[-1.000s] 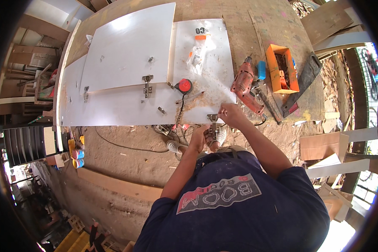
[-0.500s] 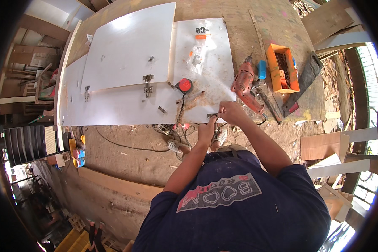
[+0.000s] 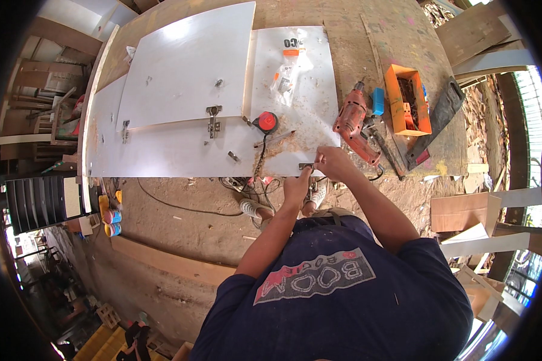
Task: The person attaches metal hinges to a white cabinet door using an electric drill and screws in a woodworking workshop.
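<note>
At the near edge of the white panel (image 3: 180,156), my left hand (image 3: 295,188) is closed, its thumb and finger pressing a small metal hinge plate (image 3: 305,165) against the board. My right hand (image 3: 333,162) is just right of it, fingers pinched together; whatever sits between them is too small to make out. A second white panel (image 3: 186,66) lies on top of the first, with a metal cabinet hinge (image 3: 214,120) at its near edge. Left of my hands are a red and black tape measure (image 3: 265,123), a pencil (image 3: 275,139) and another small metal piece (image 3: 233,156).
To the right lie a red power drill (image 3: 353,120), a blue box-like piece (image 3: 377,101), a hammer (image 3: 385,150), an orange box of screws (image 3: 408,99) and a black-handled saw (image 3: 433,123). A clear plastic packet (image 3: 285,78) rests on the panel. A cable (image 3: 186,207) crosses the floor.
My hands stay at the hinge plate with almost no movement. The view has shifted slightly. At the lower left, another person in dark clothes has changed position.
</note>
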A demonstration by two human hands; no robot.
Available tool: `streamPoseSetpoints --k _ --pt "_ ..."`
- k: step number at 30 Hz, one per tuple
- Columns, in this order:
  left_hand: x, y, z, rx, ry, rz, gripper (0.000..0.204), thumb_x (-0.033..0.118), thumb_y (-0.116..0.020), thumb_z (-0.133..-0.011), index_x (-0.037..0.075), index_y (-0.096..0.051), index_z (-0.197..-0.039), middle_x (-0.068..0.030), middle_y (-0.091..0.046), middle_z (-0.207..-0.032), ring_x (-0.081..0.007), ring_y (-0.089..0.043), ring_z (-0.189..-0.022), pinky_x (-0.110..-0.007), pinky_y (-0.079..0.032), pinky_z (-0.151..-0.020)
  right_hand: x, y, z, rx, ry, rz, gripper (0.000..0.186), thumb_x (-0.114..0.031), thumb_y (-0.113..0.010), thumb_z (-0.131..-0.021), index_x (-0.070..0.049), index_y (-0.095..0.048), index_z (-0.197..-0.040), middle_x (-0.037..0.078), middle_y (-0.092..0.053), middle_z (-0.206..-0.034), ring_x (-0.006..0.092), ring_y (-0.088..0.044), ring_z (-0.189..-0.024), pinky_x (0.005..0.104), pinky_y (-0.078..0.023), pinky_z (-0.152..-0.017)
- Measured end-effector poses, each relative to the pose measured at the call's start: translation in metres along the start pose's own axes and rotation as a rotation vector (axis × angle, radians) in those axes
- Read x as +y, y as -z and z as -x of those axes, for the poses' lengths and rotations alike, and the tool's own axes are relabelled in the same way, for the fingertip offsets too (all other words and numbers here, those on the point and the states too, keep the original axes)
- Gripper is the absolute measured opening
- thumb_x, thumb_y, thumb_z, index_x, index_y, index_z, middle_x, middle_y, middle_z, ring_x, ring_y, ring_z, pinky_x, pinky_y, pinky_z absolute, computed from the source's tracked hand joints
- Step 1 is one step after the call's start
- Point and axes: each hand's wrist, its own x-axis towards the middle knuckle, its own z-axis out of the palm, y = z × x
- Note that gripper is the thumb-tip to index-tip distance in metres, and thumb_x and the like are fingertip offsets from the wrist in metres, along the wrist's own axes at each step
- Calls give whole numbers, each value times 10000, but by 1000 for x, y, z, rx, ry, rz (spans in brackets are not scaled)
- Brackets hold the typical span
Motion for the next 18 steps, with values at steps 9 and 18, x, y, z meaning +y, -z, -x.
streamPoseSetpoints --k 9,18 --pt "27 -1 18 63 -24 -177 510 385 -759 -959 -110 -760 -1082 -162 -777 -960 -219 -724 -873 -396 -542 -768 -2 6 5 -39 -37 2 181 -218 -780 -858 -81 -714 -956 151 -757 -948 372 -726 -956 488 -565 -852" --pt "-4 -5 -4 41 -44 -37 384 333 -740 -983 -51 -743 -1013 -87 -724 -817 -177 -705 -652 -347 -522 -550 -4 6 8 -16 -49 -107 191 -206 -770 -885 -50 -715 -982 167 -761 -948 367 -735 -925 471 -565 -834"
